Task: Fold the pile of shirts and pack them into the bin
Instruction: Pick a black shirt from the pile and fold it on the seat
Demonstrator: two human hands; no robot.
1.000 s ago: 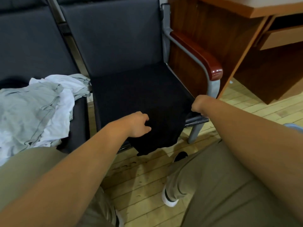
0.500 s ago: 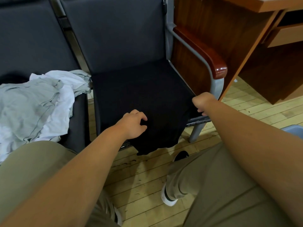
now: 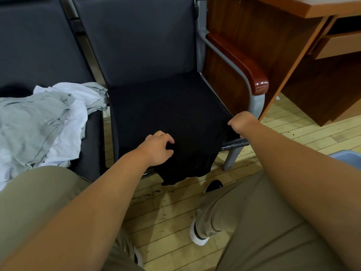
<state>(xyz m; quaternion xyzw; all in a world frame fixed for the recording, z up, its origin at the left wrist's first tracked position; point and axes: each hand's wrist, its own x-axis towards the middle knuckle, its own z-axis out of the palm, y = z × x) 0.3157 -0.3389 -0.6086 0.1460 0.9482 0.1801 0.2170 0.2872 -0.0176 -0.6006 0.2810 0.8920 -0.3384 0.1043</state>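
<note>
While both arms reach forward from the khaki-trousered lap, the left hand (image 3: 156,148) sits on the black cotton shirt (image 3: 172,114) with its fingers (image 3: 166,136) arched and half spread, tips down on the cloth. Whether any fabric is caught between them and the thumb cannot be told. The right hand (image 3: 241,124) is clenched in a fist, grasping the shirt's edge at the front right corner of the dark padded chair seat (image 3: 237,142), where a fold of cloth draws up toward it. That shirt lies spread flat over the seat, one flap hanging past the front edge. On the neighbouring seat lies the crumpled heap of grey and white shirts (image 3: 45,124), and a corner of the pale blue plastic bin (image 3: 346,155) shows at the right. Compared with a second ago, the left fingers have loosened from a tight bunch, while the right fist and the hanging flap are unchanged.
</note>
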